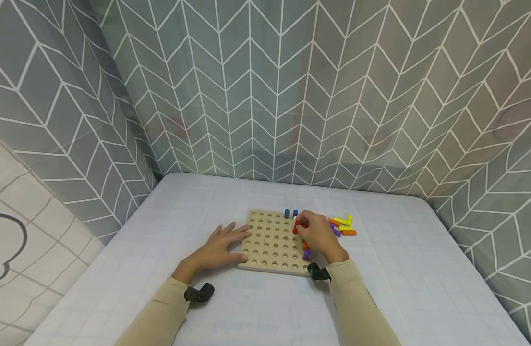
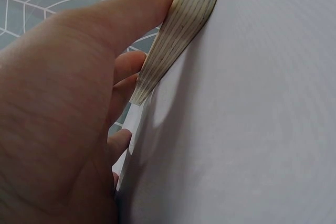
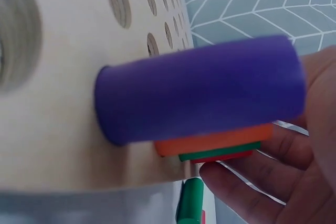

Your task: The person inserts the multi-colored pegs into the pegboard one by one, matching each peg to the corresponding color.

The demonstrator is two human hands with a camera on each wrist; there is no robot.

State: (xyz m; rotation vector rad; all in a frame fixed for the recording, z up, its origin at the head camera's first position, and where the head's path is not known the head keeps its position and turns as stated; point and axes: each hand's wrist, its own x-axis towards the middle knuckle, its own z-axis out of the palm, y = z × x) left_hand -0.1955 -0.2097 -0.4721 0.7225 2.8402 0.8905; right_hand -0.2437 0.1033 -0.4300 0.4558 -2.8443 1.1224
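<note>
Beige sleeves (image 1: 157, 312) lie closest to us in the head view, reaching in from the bottom edge with black wrist devices (image 1: 199, 293) strapped on. We see the left hand (image 1: 219, 252) relaxed and spread out, grasping nothing, its fingertips and thumb touching the left edge of a wooden pegboard (image 1: 270, 249). That board lies on a white cloth (image 1: 248, 307), in front of a chevron-patterned curtain (image 1: 265, 96). Over the board's right side, the right hand (image 1: 320, 236) pinches a red peg (image 1: 296, 227); we cannot tell whether this peg sits in a hole. Nearer us along the same side stand a green peg, mostly hidden, an orange peg (image 1: 305, 246) and a purple peg (image 1: 306, 254). Two blue pegs (image 1: 286, 214) stand at the far edge, and yellow pegs (image 1: 345, 228) lie loose beyond the right hand among orange and purple ones.

From the left wrist, we see the palm close up and a finger against the board's layered edge, the cloth stretching away beside it.

From the right wrist, we find the purple peg foremost, jutting from the board, with orange, green and red behind it. The right fingertips reach the red one, and a loose green peg (image 3: 190, 203) lies off the board's edge.
</note>
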